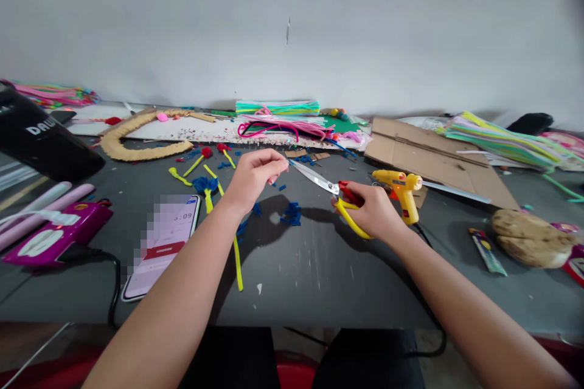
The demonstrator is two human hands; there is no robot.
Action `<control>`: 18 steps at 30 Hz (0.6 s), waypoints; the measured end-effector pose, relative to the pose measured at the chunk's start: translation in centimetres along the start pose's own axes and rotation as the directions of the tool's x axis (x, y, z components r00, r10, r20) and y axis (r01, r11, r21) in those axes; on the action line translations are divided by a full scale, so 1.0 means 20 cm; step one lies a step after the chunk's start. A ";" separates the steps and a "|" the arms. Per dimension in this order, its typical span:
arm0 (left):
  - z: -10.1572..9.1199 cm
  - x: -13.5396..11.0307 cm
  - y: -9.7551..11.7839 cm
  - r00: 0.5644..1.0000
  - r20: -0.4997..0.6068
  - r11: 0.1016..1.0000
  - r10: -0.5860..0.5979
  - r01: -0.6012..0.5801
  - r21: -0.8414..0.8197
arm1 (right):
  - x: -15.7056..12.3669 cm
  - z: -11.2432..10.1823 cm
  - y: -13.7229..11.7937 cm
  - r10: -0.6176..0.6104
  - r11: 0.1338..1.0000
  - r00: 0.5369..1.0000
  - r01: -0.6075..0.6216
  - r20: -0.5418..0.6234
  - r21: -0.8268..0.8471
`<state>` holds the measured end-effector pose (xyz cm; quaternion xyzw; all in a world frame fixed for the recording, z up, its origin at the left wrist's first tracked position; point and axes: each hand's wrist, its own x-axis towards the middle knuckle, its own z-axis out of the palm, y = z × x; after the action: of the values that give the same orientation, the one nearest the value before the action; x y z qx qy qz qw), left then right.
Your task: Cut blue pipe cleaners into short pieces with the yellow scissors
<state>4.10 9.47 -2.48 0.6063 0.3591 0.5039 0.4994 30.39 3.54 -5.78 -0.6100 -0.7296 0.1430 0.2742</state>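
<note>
My right hand (pixel 375 213) grips scissors (pixel 319 180) with red and yellow handles, blades pointing left toward my left hand (pixel 255 177). My left hand hovers above the dark table (pixel 319 267) with fingers pinched together at the scissor tips; what they pinch is too small to make out. Blue pipe-cleaner snippets (pixel 291 214) lie on the table below the hands. A long yellow pipe cleaner (pixel 238 261) lies under my left wrist.
A yellow glue gun (pixel 401 189) stands right of my right hand. A phone (pixel 159 243) lies at left, beside a magenta device (pixel 55 240). Pipe-cleaner flowers (pixel 205 185), a cardboard arc (pixel 132 140), cardboard sheets (pixel 429 158) and pipe-cleaner stacks (pixel 277 108) fill the back.
</note>
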 end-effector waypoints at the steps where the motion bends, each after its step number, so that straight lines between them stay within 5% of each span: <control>1: 0.00 0.00 0.00 1.000 0.000 1.000 0.000 0.000 0.002 | 0.00 0.00 0.00 -0.001 1.000 1.000 0.001 -0.001 -0.001; 18: 0.01 0.00 0.01 1.000 -0.001 1.000 -0.021 0.022 0.005 | 0.00 0.00 0.00 -0.028 0.999 0.999 0.027 -0.019 -0.044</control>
<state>4.19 9.32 -2.31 0.6035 0.3673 0.4979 0.5029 30.38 3.55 -5.75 -0.6070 -0.7382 0.1171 0.2701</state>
